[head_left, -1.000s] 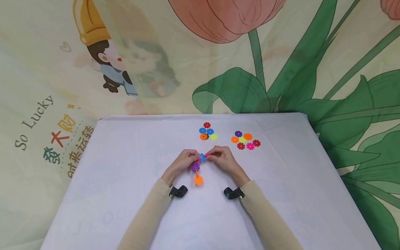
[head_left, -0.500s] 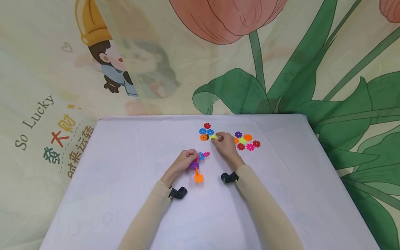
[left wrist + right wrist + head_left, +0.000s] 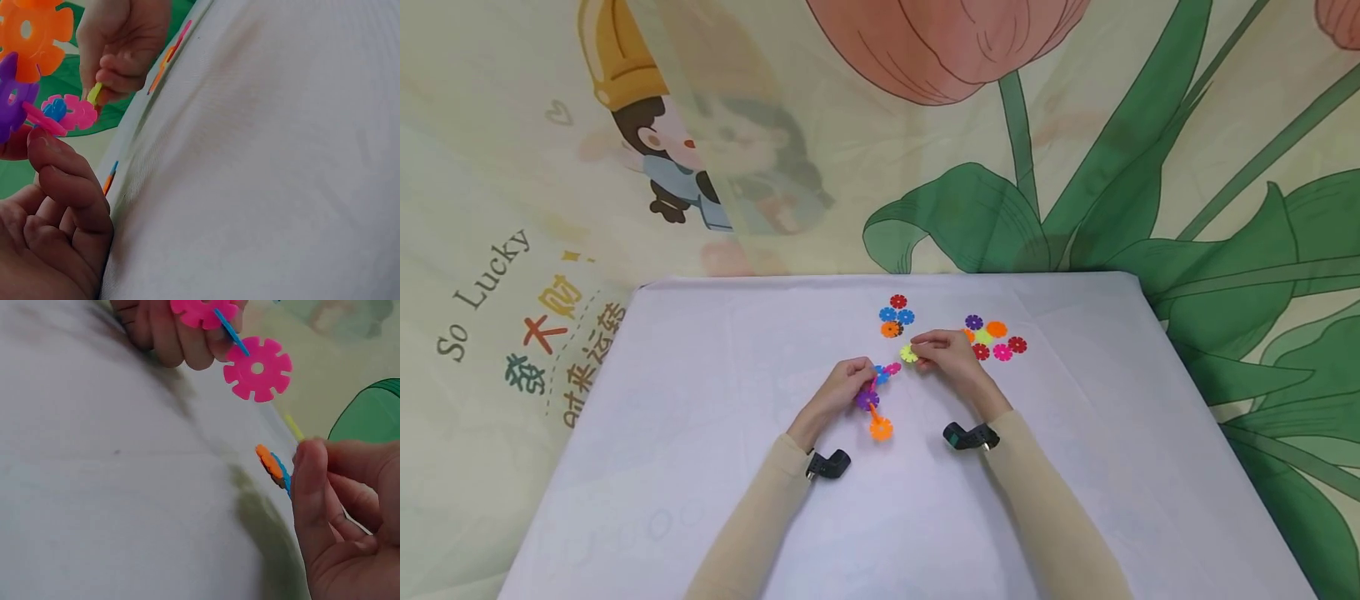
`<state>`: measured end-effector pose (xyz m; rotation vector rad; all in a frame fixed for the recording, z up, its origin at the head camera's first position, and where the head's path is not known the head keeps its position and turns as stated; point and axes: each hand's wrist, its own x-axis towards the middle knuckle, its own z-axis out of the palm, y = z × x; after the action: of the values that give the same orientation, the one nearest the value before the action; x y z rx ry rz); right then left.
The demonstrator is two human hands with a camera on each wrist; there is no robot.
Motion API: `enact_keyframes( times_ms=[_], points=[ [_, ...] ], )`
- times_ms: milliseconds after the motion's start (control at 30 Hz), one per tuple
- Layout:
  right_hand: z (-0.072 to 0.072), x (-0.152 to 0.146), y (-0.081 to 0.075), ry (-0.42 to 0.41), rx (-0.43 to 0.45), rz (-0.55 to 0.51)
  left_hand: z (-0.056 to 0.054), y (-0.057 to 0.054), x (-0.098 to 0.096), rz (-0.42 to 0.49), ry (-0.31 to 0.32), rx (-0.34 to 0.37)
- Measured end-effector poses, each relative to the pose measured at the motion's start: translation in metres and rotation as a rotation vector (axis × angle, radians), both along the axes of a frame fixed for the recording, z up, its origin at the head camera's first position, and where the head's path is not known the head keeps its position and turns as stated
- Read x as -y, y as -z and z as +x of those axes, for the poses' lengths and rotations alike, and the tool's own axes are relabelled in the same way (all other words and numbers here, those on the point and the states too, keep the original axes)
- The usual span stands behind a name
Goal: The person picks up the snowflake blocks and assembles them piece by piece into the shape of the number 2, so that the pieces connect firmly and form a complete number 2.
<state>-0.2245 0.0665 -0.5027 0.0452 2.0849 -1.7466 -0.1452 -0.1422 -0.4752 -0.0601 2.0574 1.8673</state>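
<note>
My left hand pinches a chain of slotted plastic snowflake discs by one of its pink discs. An orange disc and a purple disc hang at the near end. At the far end a blue disc carries another pink disc, which stands free of the fingers. Between thumb and fingertips my right hand pinches a yellow-green snowflake disc, seen edge-on in the left wrist view. In the head view this disc is just right of the chain's end pink disc; in the left wrist view they overlap or touch.
On the white-covered table, a small cluster with a red disc, blue discs and an orange disc lies beyond the hands. Another loose group, with a purple disc and a pink disc, lies behind the right hand.
My right hand left the chain, reached to the far cluster, took the yellow-green disc and brought it back toward the chain's end. The left hand stayed nearly in place with the chain.
</note>
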Motion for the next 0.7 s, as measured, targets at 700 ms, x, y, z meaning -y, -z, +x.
enact_keyframes(
  times_ms=[700],
  points=[
    [0.021, -0.007, 0.012, -0.019, 0.023, -0.180, -0.006, 0.023, -0.002, -0.056, 0.007, -0.033]
  ],
)
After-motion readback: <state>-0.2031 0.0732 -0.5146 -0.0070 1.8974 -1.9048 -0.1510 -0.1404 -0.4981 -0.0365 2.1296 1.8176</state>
